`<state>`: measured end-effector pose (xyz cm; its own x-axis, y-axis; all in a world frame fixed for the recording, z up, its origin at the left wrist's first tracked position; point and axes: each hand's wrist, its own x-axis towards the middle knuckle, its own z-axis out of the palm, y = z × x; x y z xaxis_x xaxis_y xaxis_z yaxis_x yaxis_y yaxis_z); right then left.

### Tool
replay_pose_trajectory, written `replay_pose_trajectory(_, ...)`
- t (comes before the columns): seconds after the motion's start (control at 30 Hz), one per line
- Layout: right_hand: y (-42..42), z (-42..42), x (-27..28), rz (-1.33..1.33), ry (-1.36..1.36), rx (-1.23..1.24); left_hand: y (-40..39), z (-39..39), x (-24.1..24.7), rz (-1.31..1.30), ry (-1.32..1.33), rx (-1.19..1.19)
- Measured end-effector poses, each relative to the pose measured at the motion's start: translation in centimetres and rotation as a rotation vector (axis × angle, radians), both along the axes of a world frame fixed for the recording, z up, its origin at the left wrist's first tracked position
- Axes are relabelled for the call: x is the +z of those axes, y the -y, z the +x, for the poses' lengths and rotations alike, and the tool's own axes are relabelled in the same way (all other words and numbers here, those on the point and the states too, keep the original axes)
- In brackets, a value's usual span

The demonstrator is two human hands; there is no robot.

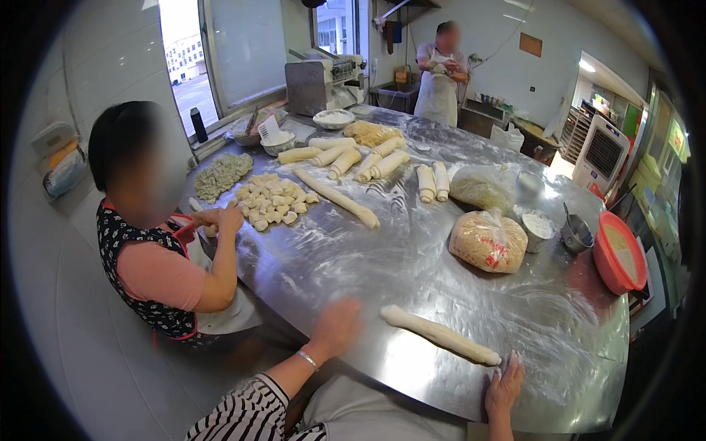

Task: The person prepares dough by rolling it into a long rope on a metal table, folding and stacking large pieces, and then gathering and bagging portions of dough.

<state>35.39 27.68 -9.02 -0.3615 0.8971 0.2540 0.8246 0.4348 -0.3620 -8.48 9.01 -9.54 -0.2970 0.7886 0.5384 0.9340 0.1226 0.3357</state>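
A floured roll of dough point(441, 334) lies on the steel table point(342, 264) directly before me. My left hand point(337, 325), blurred and with a bracelet at the wrist, is over the table edge to the left of the roll, apart from it; its fingers are not clear. At the roll's right end, my right hand point(506, 380) rests palm down on the table with its fingers apart, holding nothing. Farther off lies a longer dough rope point(336, 197), with thick dough rolls point(345, 160) beyond it. A pile of cut dough pieces point(273, 199) sits near a co-worker.
A co-worker point(165, 248) handles dough at the left edge. To the right stand a bag of crumbly filling point(488, 242), a bowl of flour point(538, 227), a metal bowl with a spoon point(577, 234) and a red basin point(620, 253). Another person point(439, 77) stands behind the table.
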Motion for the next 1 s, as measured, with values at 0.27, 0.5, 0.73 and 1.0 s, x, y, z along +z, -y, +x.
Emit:
replay_pose_trajectory(0.27, 0.0, -0.3, 0.4, 0.035, 0.008, 0.049, 0.2, 0.5, 1.7, 0.113, 0.056, 0.028)
replay_pose_trajectory(0.5, 0.0, -0.4, 0.5, 0.009, -0.004, 0.043, 0.2, 1.0, 3.5, 0.117, 0.090, 0.016)
replay_pose_trajectory(0.73, -0.4, 0.4, -0.9, 0.035, 0.003, 0.080, -0.2, 1.0, 3.6, 0.098, 0.105, 0.022)
replay_pose_trajectory(1.0, -0.1, -0.5, 0.8, 0.007, -0.011, 0.093, 0.1, 0.8, 3.4, 0.095, 0.081, 0.034)
